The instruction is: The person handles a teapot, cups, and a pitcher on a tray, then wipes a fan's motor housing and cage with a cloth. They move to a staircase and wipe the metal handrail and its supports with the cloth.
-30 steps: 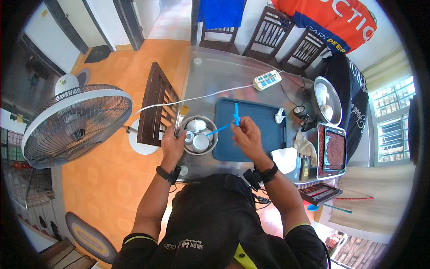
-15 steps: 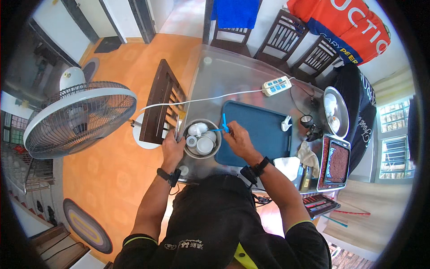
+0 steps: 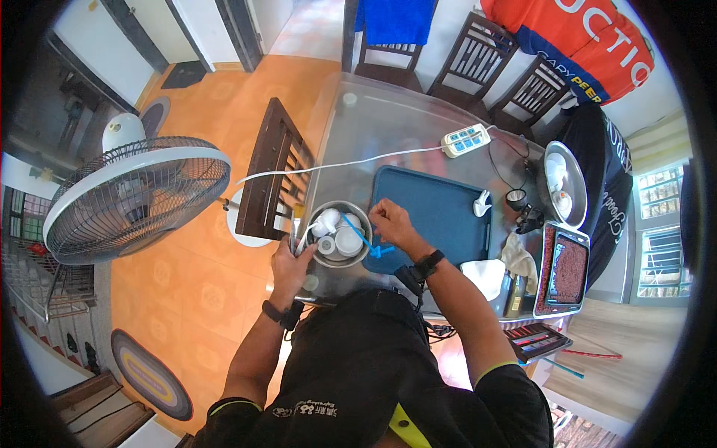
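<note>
At the table's near left edge, my left hand [image 3: 290,267] is closed around a flat brush [image 3: 298,216], its tan end pointing up. Thin pale pieces beside the brush are too small to tell. A round metal bowl [image 3: 337,263] stands just right of this hand, with several white cups and fittings [image 3: 348,242] inside. Across the bowl's right rim leans a thin blue tool [image 3: 355,229], its wider forked end outside the bowl. My right hand [image 3: 394,225] hovers above the tray's left part, apart from the blue tool. Its fingers are curled and nothing shows in them.
A dark blue tray [image 3: 441,198] covers the table's middle. Behind it are a power strip [image 3: 465,140] and its white cable. To the right stand a metal basin [image 3: 575,187], a cloth [image 3: 517,257] and brown-filled pans [image 3: 567,272]. A fan [image 3: 138,198] and chair [image 3: 272,172] are left.
My right hand has let go of the blue tool and lifted slightly away. The tool has tipped from the hand and now leans on the bowl's rim. The left hand stays beside the bowl.
</note>
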Demonstrator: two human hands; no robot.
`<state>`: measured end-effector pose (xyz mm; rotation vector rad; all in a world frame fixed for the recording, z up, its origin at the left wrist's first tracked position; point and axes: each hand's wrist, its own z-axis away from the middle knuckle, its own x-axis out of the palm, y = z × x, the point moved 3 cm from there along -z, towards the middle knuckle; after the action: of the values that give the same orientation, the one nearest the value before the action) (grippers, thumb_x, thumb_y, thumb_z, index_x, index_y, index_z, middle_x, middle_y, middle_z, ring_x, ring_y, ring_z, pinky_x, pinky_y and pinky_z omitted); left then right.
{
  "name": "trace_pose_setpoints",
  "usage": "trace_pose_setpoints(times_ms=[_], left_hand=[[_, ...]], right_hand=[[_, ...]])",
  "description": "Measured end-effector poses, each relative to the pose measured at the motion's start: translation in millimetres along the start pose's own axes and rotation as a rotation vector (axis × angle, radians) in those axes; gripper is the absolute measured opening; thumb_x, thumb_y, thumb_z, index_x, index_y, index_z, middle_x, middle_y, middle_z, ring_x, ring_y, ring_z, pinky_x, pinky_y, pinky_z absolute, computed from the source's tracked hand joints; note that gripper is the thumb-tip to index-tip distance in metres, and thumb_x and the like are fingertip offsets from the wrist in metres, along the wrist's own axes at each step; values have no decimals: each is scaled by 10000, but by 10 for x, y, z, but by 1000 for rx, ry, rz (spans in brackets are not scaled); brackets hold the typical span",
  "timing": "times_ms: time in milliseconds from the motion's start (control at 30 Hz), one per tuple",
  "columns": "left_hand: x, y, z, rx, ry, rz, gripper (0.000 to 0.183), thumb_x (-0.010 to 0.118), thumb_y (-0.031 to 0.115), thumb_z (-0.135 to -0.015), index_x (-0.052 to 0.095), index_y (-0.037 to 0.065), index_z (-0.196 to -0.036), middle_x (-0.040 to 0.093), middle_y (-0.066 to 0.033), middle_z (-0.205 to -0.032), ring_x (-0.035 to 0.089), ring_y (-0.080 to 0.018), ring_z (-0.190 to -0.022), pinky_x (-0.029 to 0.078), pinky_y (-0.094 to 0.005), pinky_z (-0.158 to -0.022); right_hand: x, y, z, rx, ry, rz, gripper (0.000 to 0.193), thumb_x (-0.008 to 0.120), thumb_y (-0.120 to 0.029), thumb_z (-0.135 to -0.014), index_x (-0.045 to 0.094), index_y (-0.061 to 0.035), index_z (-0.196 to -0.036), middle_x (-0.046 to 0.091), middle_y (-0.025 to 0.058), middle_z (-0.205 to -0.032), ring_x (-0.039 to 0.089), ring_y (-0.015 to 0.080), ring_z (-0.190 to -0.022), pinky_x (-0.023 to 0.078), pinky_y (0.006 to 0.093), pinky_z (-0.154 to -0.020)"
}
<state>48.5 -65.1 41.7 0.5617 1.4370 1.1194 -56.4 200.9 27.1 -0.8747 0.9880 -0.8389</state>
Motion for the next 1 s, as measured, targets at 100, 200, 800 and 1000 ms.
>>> trace_pose_setpoints(times_ms=[100, 200, 800, 1000], left_hand=[[-15, -20, -37, -53, 4, 192, 315, 748, 273, -897, 606, 0, -966, 635, -62, -725, 614, -178, -625, 499, -348, -596], [-6, 87, -53, -103, -75, 462, 225, 678, 227, -956, 608, 16, -987, 606, -13, -734, 557, -112, -614, 454, -300, -560], [119, 556, -126, -87, -211, 414, 121, 661, 136, -966, 618, 31, -1006, 557, 46, -771, 479, -32, -690, 412, -212, -623], [272, 513, -155, -81, -243, 393, 157, 684, 166, -944, 611, 32, -982, 557, 37, -739, 491, -40, -666, 424, -222, -608]], right_hand=[[-81, 13, 70, 227, -38, -93, 300, 692, -312, -942, 620, -21, -935, 652, 85, -825, 639, 155, -706, 524, 328, -544], [-242, -83, 140, 252, -47, -115, 385, 708, -388, -926, 632, -12, -950, 653, 78, -837, 650, 165, -708, 542, 322, -562], [-411, -440, 611, -148, -199, 341, 347, 746, -182, -819, 591, -1, -1071, 680, 221, -956, 685, 403, -942, 552, 474, -821], [-125, -534, 611, -146, -389, 846, 364, 753, -309, -834, 640, -2, -993, 697, 204, -970, 684, 385, -932, 542, 474, -776]])
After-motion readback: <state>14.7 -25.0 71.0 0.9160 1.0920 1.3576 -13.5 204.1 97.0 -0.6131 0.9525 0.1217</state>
